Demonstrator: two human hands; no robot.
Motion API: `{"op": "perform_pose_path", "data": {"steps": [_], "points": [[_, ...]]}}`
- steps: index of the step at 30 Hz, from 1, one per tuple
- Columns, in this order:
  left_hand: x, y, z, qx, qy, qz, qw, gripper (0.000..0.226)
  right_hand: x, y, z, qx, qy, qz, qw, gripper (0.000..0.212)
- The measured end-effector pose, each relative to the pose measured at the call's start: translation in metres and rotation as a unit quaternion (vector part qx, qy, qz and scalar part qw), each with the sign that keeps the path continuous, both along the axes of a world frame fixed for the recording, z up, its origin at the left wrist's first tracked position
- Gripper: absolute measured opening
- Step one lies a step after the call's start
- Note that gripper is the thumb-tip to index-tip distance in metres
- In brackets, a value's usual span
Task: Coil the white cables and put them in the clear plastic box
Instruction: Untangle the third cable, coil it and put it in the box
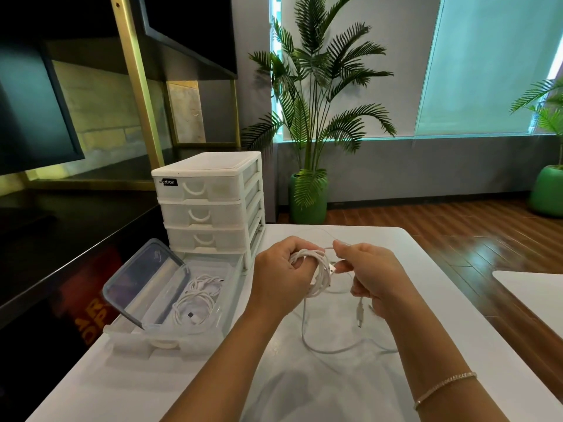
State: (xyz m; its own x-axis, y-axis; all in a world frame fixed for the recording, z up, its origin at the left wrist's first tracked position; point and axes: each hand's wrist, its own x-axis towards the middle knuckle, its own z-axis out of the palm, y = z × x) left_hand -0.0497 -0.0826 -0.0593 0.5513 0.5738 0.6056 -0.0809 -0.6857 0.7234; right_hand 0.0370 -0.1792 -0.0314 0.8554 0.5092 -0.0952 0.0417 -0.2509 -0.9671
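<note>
My left hand (278, 277) grips a bundle of white cable (320, 274) wound in loops around its fingers, above the white table (335, 385). My right hand (370, 274) pinches the same cable's strand near the bundle. A loose tail with a plug (360, 315) hangs under the right hand, and slack cable (332, 348) trails in a curve on the table. At the left lies the clear plastic box (225, 287), open, with coiled white cables (196, 300) inside. Its clear lid (143, 281) leans tilted against the box's left side.
A white drawer unit (210, 202) with three shut drawers stands just behind the box. A second white table's corner (536, 287) shows at the right. Potted palms (309, 196) stand on the wooden floor beyond. A dark counter runs along the left.
</note>
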Motion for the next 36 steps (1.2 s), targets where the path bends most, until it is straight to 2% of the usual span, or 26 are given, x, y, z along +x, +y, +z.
{"op": "perform_pose_path", "data": {"steps": [4,8,12,19,21,25,28,31,36], "points": [[0.0,0.003,0.0,-0.023,0.004,0.032,0.999,0.008,-0.004,0.001,0.003,-0.007,-0.04,0.046,0.998,0.033],[0.0,0.004,0.003,-0.026,0.008,0.065,0.998,0.013,-0.011,0.001,0.005,-0.013,-0.092,0.116,0.989,0.071],[-0.002,0.005,0.002,-0.023,0.019,0.088,0.996,0.014,-0.016,0.006,-0.002,-0.05,-0.169,0.147,0.973,0.079],[-0.002,0.001,0.007,-0.1,0.037,0.062,0.992,0.021,-0.008,-0.001,-0.002,-0.019,-0.248,0.077,0.965,0.039],[-0.002,0.0,0.009,-0.146,0.054,0.031,0.987,0.02,-0.009,0.0,-0.002,-0.011,-0.276,0.05,0.96,0.029],[0.0,0.001,0.014,-0.339,0.075,-0.08,0.934,0.015,-0.007,0.0,-0.004,-0.018,-0.329,0.018,0.944,0.02],[-0.002,0.003,0.016,-0.412,0.055,-0.138,0.899,0.015,-0.005,-0.001,-0.002,-0.025,-0.337,0.024,0.941,0.003],[-0.003,0.003,0.017,-0.445,0.049,-0.171,0.878,0.013,-0.001,-0.004,-0.001,-0.016,-0.329,0.031,0.944,0.007],[-0.003,0.011,0.015,-0.466,0.045,-0.195,0.862,0.016,-0.002,-0.006,0.001,-0.004,-0.313,0.059,0.948,0.006]]}}
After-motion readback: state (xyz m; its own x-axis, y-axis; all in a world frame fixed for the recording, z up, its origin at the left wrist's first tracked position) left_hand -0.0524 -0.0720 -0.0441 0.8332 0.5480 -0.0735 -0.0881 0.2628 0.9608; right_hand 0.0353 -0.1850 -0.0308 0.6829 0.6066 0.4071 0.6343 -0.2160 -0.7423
